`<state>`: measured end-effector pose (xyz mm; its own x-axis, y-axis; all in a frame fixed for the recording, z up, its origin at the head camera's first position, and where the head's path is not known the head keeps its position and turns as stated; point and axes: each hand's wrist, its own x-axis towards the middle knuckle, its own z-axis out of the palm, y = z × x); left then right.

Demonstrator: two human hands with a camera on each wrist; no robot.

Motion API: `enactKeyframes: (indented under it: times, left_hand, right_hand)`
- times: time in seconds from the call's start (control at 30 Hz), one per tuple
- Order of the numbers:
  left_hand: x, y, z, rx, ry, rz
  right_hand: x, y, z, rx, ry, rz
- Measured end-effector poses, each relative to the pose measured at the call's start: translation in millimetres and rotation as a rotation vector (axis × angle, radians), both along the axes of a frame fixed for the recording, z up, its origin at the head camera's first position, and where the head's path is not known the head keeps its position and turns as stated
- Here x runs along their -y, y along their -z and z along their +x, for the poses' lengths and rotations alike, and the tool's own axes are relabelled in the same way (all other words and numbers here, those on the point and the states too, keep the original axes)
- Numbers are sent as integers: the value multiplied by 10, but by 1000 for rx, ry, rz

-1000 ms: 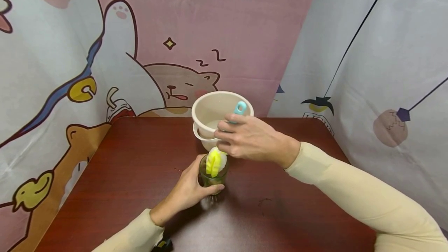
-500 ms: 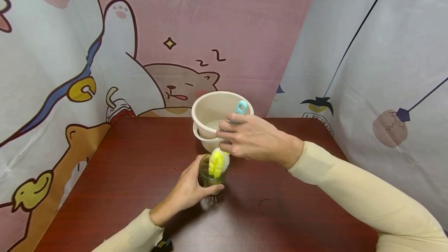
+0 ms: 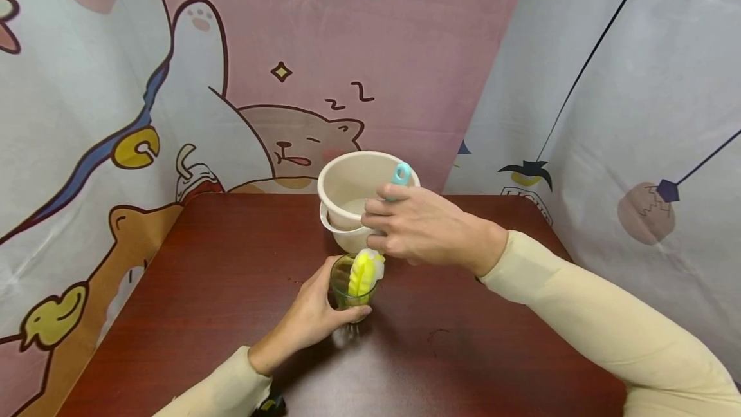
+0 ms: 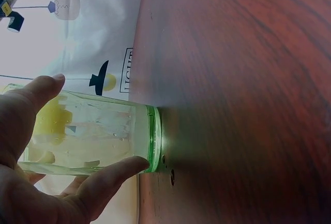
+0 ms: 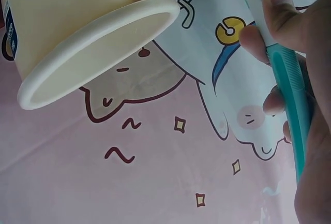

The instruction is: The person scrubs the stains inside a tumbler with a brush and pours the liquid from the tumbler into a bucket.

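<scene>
My left hand [image 3: 317, 304] grips a green-tinted glass [image 4: 108, 131] that stands upright on the table, thumb and fingers round its sides. In the left wrist view the base sits at the tabletop, with water drops on the wall. Held from above in my right hand [image 3: 425, 227] is a cup-cleaning brush; its teal handle [image 5: 287, 74] runs between thumb and fingers. The yellow and white sponge head [image 3: 365, 272] of this brush leans at the right side of the glass mouth, its lower part inside.
A cream bucket [image 3: 327, 192] stands behind the hands, with a lower pale rim [image 3: 330, 224] in front. Small drops [image 4: 172, 177] lie on the dark red table [image 3: 231, 262] beside the glass. Printed cloth [image 3: 405, 50] hangs at the back and sides.
My right hand and the brush have shifted slightly right, so the sponge head has moved from the glass's middle to its right side. The left hand and glass have stayed put.
</scene>
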<state>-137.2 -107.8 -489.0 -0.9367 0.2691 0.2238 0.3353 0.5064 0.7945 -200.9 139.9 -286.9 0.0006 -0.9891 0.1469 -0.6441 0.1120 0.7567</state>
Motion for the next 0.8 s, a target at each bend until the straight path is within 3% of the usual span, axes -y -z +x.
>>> enactKeyframes:
  times: [0.37, 0.8]
  left_hand:
    - [-4, 9, -10, 3, 4, 9]
    - [-9, 7, 4, 13, 1, 26]
  right_hand:
    - [-49, -5, -52, 89, 6, -13]
    - [-69, 71, -82, 181, -25, -104]
